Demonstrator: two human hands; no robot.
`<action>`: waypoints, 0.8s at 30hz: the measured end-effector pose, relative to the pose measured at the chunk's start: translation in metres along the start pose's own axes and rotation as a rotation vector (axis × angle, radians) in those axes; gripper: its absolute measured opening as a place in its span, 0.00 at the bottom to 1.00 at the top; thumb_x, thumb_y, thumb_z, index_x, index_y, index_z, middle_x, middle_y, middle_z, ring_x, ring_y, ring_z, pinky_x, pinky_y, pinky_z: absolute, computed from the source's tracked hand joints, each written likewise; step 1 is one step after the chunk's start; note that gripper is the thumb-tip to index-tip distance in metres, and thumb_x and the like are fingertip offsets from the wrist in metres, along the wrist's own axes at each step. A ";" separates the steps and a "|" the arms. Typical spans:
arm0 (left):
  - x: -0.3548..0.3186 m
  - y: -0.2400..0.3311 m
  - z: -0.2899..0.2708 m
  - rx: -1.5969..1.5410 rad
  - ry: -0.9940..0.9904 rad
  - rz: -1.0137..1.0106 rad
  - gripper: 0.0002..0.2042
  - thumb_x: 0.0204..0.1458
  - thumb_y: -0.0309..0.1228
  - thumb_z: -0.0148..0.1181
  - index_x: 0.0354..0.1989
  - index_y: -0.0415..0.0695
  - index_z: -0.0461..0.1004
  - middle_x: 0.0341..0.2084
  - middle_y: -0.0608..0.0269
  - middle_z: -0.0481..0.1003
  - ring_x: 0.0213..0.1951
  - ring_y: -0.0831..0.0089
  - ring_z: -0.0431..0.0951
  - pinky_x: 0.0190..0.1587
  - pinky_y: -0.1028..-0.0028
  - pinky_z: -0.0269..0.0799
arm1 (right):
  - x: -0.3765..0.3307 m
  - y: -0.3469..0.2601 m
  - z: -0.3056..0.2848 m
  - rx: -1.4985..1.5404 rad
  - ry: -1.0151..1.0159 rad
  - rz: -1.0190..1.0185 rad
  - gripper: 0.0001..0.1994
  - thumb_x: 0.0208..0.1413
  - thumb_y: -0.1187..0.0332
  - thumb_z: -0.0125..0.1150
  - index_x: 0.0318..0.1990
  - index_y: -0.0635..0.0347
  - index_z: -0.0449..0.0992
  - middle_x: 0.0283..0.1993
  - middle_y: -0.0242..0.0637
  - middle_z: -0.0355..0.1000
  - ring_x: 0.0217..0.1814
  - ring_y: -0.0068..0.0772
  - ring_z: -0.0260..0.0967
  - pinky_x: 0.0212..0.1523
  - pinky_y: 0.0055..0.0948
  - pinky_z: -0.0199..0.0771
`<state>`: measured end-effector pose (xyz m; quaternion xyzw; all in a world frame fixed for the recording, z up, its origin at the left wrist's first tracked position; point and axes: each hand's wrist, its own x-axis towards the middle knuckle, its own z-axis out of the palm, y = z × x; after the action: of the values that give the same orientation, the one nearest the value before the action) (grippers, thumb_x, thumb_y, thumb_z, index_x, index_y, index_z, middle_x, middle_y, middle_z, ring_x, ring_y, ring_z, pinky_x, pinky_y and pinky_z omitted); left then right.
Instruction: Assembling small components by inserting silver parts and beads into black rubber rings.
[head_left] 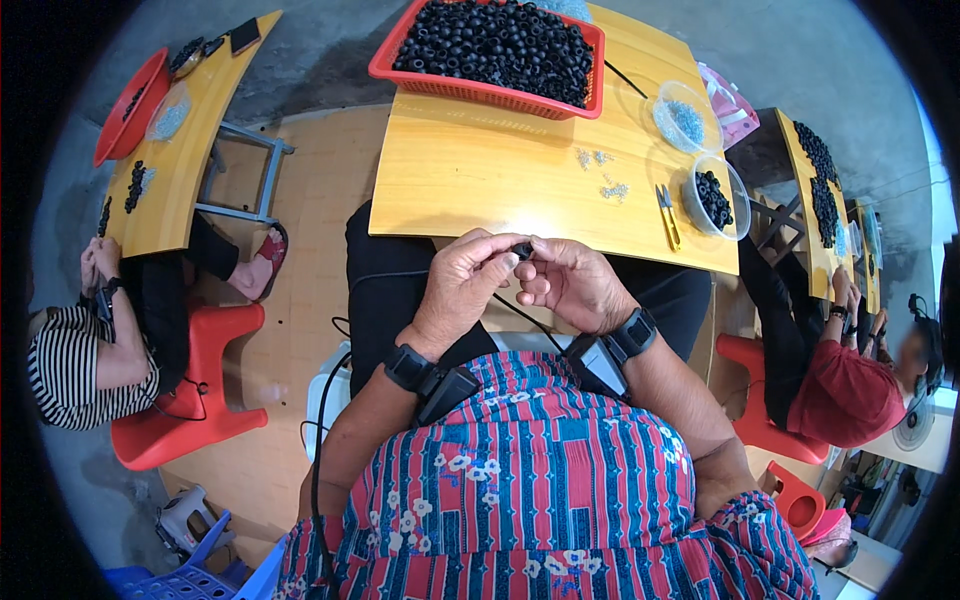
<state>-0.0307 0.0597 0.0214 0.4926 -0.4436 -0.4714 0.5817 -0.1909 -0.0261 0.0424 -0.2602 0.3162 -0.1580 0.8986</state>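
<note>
Just in front of the table's near edge, my left hand [465, 285] and my right hand [583, 285] meet over my lap. A small black hollow plastic part [521, 251] sits between the thumbs and fingertips, pinched from both sides. My curled right fingers partly cover whatever else may be in them. On the yellow table [450, 170] beyond my hands lie several tiny clear pieces [614, 190]. Yellow-handled snips [668, 218] rest to the right, beside a clear tub [741, 200] of black parts [712, 197].
At the table's back stands a red basket [480, 92] heaped with similar black parts. A clear bowl [662, 125] of small clear pieces sits back right. Two people work at side tables: one in a striped shirt [85, 360], another in a red shirt [850, 395]. Cables hang near my left arm.
</note>
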 end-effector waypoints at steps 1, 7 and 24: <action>0.001 -0.001 0.000 -0.015 -0.004 -0.015 0.12 0.57 0.24 0.55 0.47 0.36 0.75 0.33 0.65 0.73 0.33 0.80 0.72 0.36 0.80 0.71 | 0.000 0.001 -0.001 0.021 -0.012 0.009 0.11 0.62 0.63 0.53 0.43 0.62 0.72 0.29 0.30 0.71 0.31 0.22 0.70 0.34 0.25 0.77; 0.000 -0.004 0.001 -0.026 0.004 -0.021 0.11 0.56 0.23 0.54 0.47 0.35 0.75 0.32 0.64 0.73 0.31 0.80 0.73 0.35 0.80 0.71 | -0.001 0.000 -0.002 0.055 -0.053 0.034 0.11 0.62 0.63 0.53 0.44 0.61 0.72 0.29 0.29 0.70 0.32 0.22 0.70 0.34 0.24 0.77; -0.002 -0.017 0.000 0.029 0.067 0.015 0.10 0.56 0.24 0.56 0.45 0.38 0.77 0.30 0.66 0.72 0.30 0.81 0.71 0.34 0.82 0.70 | 0.000 0.002 0.000 -0.037 -0.052 -0.005 0.13 0.61 0.61 0.55 0.40 0.63 0.74 0.29 0.28 0.69 0.30 0.20 0.68 0.32 0.20 0.74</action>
<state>-0.0331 0.0602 0.0044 0.5130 -0.4344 -0.4439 0.5925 -0.1909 -0.0240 0.0412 -0.2817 0.2948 -0.1476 0.9011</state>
